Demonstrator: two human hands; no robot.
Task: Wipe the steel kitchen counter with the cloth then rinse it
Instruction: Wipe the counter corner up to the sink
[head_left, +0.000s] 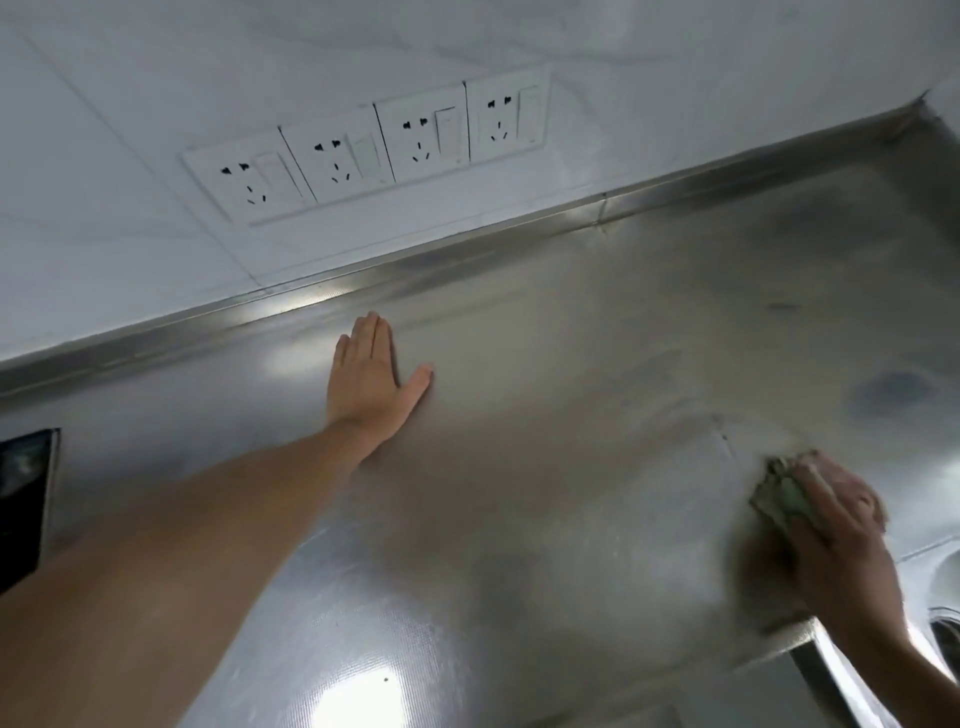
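Note:
The steel counter (571, 364) fills most of the view, shiny with light glare. My left hand (369, 379) lies flat on it near the back upstand, fingers straight and together, thumb spread. My right hand (831, 525) is at the right, blurred, pressing a small greenish-grey cloth (779, 496) onto the counter; its fingers lie over the cloth, which sticks out past the fingertips. A wet smear shows on the steel just beyond the cloth.
A steel upstand (467, 249) runs along the back under a white tiled wall with several sockets (374, 150). A sink rim (935, 613) shows at the right edge. A dark glass panel (23, 499) sits at the left edge.

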